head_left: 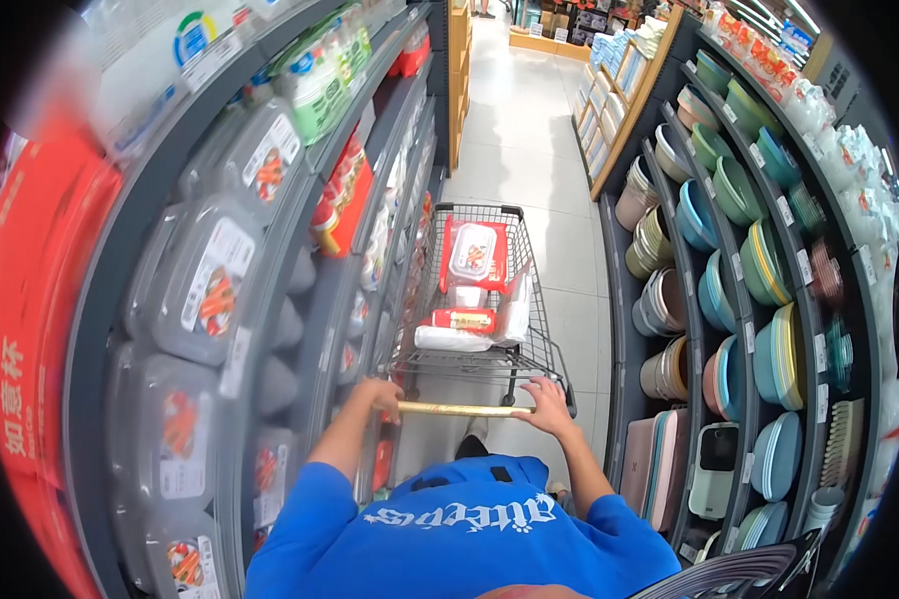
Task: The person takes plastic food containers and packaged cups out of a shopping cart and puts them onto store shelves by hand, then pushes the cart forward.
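My left hand (378, 397) is closed around the left end of a pale gold shopping cart handle (459, 409). At its other end, my right hand (546, 406) grips the bar, thumb toward the middle. Ahead of the handle is the dark wire shopping cart (541, 344). In it lie a clear-lidded food container pack (472, 252) on a red package (449, 272), a small whitish item (467, 297), a red roll-shaped pack (464, 319), a white roll-shaped pack (452, 339) and a white plastic-wrapped pack (514, 307).
Close on the left, a shelf holds clear plastic containers (205, 275), with red packages (45, 299) at the edge. The right shelf (619, 364) carries stacked basins (737, 190), bins (659, 304) and trays. A tiled aisle floor (514, 120) runs ahead past a wooden-framed rack (634, 100).
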`<state>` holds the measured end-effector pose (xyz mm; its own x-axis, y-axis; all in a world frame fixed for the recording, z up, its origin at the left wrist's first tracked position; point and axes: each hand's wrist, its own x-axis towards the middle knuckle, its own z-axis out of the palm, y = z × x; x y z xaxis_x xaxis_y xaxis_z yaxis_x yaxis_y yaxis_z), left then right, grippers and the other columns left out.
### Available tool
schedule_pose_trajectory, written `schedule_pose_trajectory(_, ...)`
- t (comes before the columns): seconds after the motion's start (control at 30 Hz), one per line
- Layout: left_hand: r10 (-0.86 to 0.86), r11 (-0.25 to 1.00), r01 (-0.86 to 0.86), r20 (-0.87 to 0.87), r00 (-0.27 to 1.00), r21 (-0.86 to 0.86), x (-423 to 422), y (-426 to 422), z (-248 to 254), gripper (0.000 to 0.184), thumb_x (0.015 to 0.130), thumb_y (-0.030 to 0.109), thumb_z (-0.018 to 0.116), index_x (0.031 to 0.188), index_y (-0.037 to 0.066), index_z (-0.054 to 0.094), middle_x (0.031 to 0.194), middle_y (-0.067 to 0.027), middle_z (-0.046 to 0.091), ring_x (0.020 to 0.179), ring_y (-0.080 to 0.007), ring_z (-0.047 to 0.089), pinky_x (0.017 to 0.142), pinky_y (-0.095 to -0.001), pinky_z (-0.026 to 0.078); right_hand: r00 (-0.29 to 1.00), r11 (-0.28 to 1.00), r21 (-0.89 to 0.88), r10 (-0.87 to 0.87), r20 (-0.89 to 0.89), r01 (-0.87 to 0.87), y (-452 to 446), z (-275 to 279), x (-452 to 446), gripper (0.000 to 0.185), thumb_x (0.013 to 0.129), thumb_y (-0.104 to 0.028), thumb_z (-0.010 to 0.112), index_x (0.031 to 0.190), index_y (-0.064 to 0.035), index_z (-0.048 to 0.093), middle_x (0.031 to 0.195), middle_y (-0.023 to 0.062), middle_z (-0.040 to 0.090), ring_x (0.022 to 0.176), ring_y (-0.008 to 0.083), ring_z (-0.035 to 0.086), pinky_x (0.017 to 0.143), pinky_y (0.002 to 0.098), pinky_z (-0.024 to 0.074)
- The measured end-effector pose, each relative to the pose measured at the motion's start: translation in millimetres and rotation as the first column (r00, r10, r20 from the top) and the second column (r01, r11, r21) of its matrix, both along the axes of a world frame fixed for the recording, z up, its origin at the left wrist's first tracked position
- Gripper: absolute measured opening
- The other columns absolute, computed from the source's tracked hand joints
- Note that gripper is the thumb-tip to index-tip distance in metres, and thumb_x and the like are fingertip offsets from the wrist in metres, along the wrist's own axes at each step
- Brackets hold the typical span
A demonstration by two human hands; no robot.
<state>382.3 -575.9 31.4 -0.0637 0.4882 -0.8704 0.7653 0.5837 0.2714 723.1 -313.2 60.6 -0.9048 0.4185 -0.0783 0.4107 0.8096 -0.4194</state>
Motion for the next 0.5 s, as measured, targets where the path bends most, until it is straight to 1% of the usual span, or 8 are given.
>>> schedule_pose_trajectory(0.03, -0.007, 1.000, 0.007, -0.058, 0.998, -0.001, -1.4, 9.0, 12.2, 0.077, 0.058, 0.045, 0.087, 0.128, 0.021, 0.065, 0.130, -0.0070, 0.065, 0.124, -0.0328, 0.057, 0.107, -0.0563, 0.033, 0.994, 0.989, -0.117, -0.101, -0.040, 0.095, 14.4, -6.8, -1.0, 0.065, 0.075, -0.043, 0.080, 0.128, -0.0103, 0.061, 0.134, 0.0189, 0.052, 0.129, 0.0362, 0.045, 0.111, 0.0502, 0.0302)
schedule_pose_trajectory(0.13, -0.059, 0.990, 0.078, 0.164, 0.985, -0.114, -33.4, 23.2, -74.2, 0.079, 0.057, 0.045, 0.088, 0.128, 0.020, 0.065, 0.129, -0.0072, 0.065, 0.121, -0.0300, 0.059, 0.102, -0.0492, 0.041, 0.918, 0.902, 0.189, -0.396, 0.000, 0.389, 51.7, -32.2, 0.3, 0.057, 0.078, -0.038, 0.079, 0.124, -0.0088, 0.063, 0.133, 0.0201, 0.053, 0.128, 0.0376, 0.046, 0.108, 0.0497, 0.0357)
schedule_pose_trajectory(0.17, -0.030, 0.979, 0.066, 0.186, 0.982, -0.190, -34.9, 34.9, -62.3, 0.080, 0.056, 0.044, 0.089, 0.128, 0.018, 0.066, 0.129, -0.0071, 0.065, 0.118, -0.0287, 0.061, 0.096, -0.0442, 0.046, 0.838, 0.840, 0.110, -0.540, 0.081, 0.531, 62.8, -38.2, -2.4, 0.049, 0.082, -0.031, 0.075, 0.124, -0.0085, 0.062, 0.129, 0.0217, 0.056, 0.121, 0.0382, 0.054, 0.100, 0.0487, 0.0445)
schedule_pose_trajectory(0.27, -0.028, 0.975, 0.081, 0.247, 0.969, -0.207, -43.4, 58.5, -53.7, 0.078, 0.056, 0.044, 0.088, 0.126, 0.017, 0.066, 0.128, -0.0070, 0.066, 0.116, -0.0284, 0.062, 0.094, -0.0427, 0.047, 0.762, 0.782, -0.054, -0.586, 0.274, 0.621, 95.1, -43.0, -17.0, 0.045, 0.084, -0.027, 0.072, 0.124, -0.0096, 0.061, 0.122, 0.0219, 0.060, 0.111, 0.0387, 0.061, 0.092, 0.0483, 0.0506)
schedule_pose_trajectory(0.3, -0.006, 0.994, 0.028, 0.204, 0.979, -0.106, -46.6, 55.6, -62.5, 0.079, 0.056, 0.045, 0.088, 0.127, 0.016, 0.066, 0.128, -0.0075, 0.065, 0.120, -0.0297, 0.060, 0.102, -0.0515, 0.041, 0.780, 0.799, -0.027, -0.579, 0.240, 0.601, 101.5, -44.2, -19.3, 0.043, 0.085, -0.024, 0.070, 0.125, -0.0115, 0.060, 0.116, 0.0209, 0.063, 0.106, 0.0391, 0.063, 0.090, 0.0492, 0.0517)
schedule_pose_trajectory(0.4, -0.063, 0.992, 0.063, 0.003, 0.998, -0.110, -38.1, 84.6, 1.4, 0.103, 0.053, 0.049, 0.089, 0.145, 0.021, 0.051, 0.143, -0.0116, 0.055, 0.130, -0.0329, 0.053, 0.106, -0.0553, 0.036, 0.776, 0.791, -0.013, -0.596, 0.208, 0.611, 116.2, -36.5, -33.3, 0.041, 0.085, -0.022, 0.070, 0.124, -0.0131, 0.061, 0.116, 0.0190, 0.062, 0.107, 0.0385, 0.062, 0.091, 0.0485, 0.0511)
schedule_pose_trajectory(0.43, -0.056, 0.993, 0.060, 0.044, 0.997, -0.101, -45.1, 87.2, -8.1, 0.102, 0.051, 0.053, 0.086, 0.144, 0.026, 0.053, 0.142, -0.0098, 0.057, 0.134, -0.0346, 0.049, 0.108, -0.0642, 0.027, 0.788, 0.801, 0.016, -0.592, 0.170, 0.599, 121.2, -38.7, -36.4, 0.042, 0.084, -0.021, 0.070, 0.124, -0.0124, 0.061, 0.116, 0.0184, 0.061, 0.106, 0.0382, 0.062, 0.091, 0.0481, 0.0510)
schedule_pose_trajectory(0.5, 0.011, 1.000, -0.011, 0.006, 1.000, -0.004, -49.5, 86.6, -7.0, 0.087, 0.054, 0.049, 0.084, 0.134, 0.025, 0.060, 0.138, -0.0059, 0.060, 0.132, -0.0340, 0.050, 0.106, -0.0724, 0.021, 0.810, 0.816, 0.077, -0.579, 0.095, 0.573, 130.3, -43.8, -45.3, 0.043, 0.084, -0.019, 0.070, 0.124, -0.0111, 0.060, 0.115, 0.0173, 0.060, 0.105, 0.0376, 0.062, 0.091, 0.0473, 0.0508)
